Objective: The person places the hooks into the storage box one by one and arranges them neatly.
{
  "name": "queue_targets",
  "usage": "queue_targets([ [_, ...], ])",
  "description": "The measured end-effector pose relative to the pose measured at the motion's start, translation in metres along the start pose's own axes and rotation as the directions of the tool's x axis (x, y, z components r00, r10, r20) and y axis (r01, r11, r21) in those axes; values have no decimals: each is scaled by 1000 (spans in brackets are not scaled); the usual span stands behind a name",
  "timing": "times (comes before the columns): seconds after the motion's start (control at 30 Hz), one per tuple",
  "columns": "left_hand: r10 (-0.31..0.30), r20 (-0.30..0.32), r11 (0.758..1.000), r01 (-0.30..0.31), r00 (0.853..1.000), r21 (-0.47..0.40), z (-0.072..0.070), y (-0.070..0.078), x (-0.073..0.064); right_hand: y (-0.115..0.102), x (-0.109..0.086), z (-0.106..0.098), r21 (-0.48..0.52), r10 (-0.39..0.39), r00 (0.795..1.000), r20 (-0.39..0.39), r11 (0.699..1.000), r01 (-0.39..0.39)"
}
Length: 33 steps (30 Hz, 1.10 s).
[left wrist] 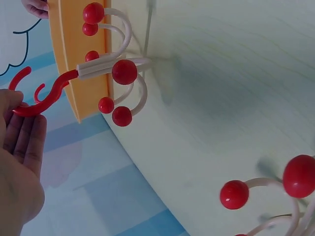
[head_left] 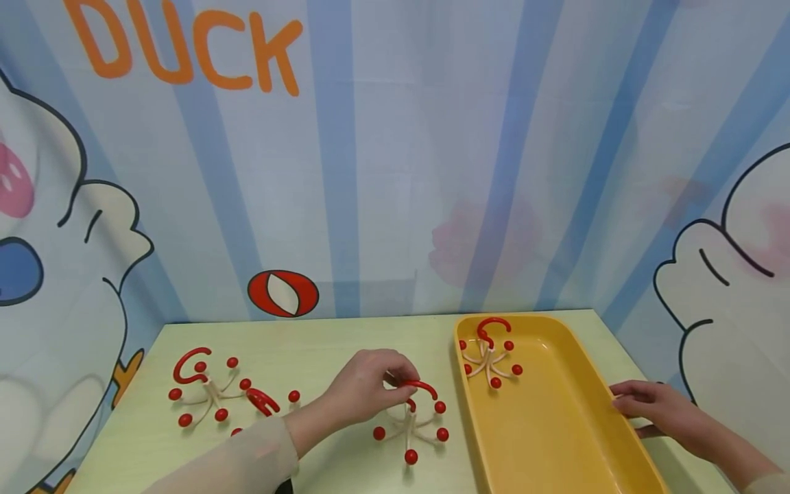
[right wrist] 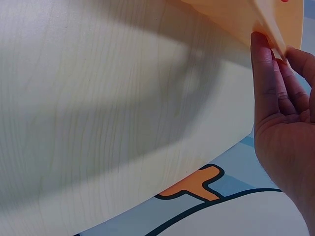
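My left hand (head_left: 373, 387) pinches the red hook of a hook hanger (head_left: 410, 425) between thumb and fingers. Its pale curved arms end in red balls and hang close over the table, left of the yellow tray (head_left: 555, 439). In the left wrist view, the hanger's pale stem (left wrist: 96, 67) extends from the red hook (left wrist: 51, 98). At the tray's right side, my right hand (head_left: 669, 412) grips the rim. The right wrist view shows the thumb (right wrist: 301, 63) on one side of the rim and fingers on the other.
Another hook hanger (head_left: 487, 360) lies in the tray's far left corner. On the left of the pale table (head_left: 345, 336), a third hanger (head_left: 210, 391) stands beside a further red hook (head_left: 262, 401), partly hidden by my left arm. A printed curtain (head_left: 395, 171) rises behind.
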<state>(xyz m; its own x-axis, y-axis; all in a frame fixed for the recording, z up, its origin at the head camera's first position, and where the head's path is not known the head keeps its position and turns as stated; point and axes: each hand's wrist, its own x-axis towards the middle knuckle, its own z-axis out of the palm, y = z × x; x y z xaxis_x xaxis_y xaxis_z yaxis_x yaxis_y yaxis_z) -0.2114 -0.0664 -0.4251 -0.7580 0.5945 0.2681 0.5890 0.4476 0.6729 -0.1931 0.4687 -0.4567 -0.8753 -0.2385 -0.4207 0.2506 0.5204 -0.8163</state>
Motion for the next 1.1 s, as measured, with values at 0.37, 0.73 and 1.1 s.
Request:
queue_targets([
  [0.37,35,-50,999,-36,998,-29,-11,22,17,-1,0,0,7,-6,1000,-5,1000,6],
  [0.73,98,-61,995,-98,993,3,-19,50,41,-2,0,1,0,-8,1000,-14,1000,8],
  [1.1,186,-59,982,-184,981,30,-7,72,66,-4,-1,4,-15,6,1000,-30,1000,-6],
])
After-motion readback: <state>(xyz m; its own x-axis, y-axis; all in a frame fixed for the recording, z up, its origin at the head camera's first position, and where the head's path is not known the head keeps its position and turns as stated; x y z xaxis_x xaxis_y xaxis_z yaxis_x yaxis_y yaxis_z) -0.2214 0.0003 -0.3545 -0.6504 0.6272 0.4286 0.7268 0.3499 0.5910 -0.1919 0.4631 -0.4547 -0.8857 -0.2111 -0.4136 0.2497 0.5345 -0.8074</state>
